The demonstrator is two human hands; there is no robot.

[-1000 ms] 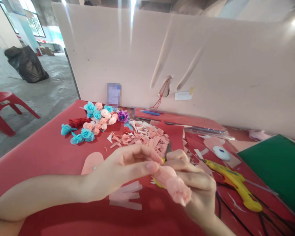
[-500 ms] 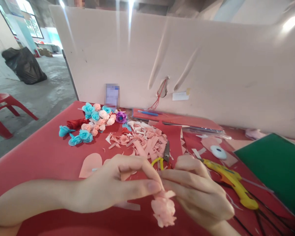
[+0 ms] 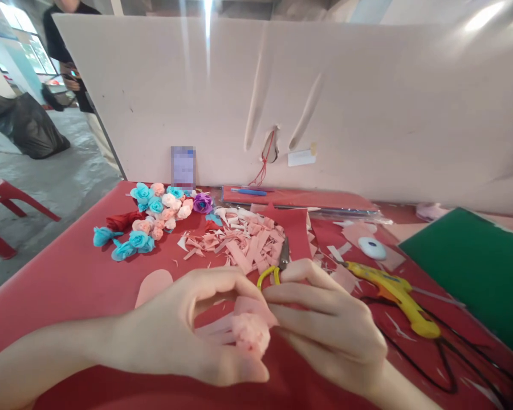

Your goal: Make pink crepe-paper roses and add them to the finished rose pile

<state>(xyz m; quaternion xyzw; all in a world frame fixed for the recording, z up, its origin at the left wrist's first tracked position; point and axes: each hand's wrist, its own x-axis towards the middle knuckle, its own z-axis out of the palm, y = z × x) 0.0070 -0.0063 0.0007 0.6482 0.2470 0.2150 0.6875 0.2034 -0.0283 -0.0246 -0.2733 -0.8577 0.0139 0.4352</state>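
Both hands meet over the red table (image 3: 68, 273) around a small pink paper flower (image 3: 251, 331). My left hand (image 3: 183, 336) curls round it, thumb below and fingers arched above. My right hand (image 3: 329, 330) pinches the flower's right side with its fingertips. Yellow-handled scissors (image 3: 277, 266) lie just beyond the fingers. A heap of pink paper scraps (image 3: 239, 242) lies behind them. Finished paper roses (image 3: 154, 213) in turquoise, pink, red and purple sit at the far left.
A yellow glue gun (image 3: 395, 296) with a black cord lies to the right, near a white round object (image 3: 371, 248) and a green sheet (image 3: 474, 273). A pale board (image 3: 367, 102) walls the table's back. A person stands at the far left; a red chair (image 3: 0, 210) is beside the table.
The flower has shifted left and up into the curl of my left hand. The camera has turned so a standing person shows at the top left.
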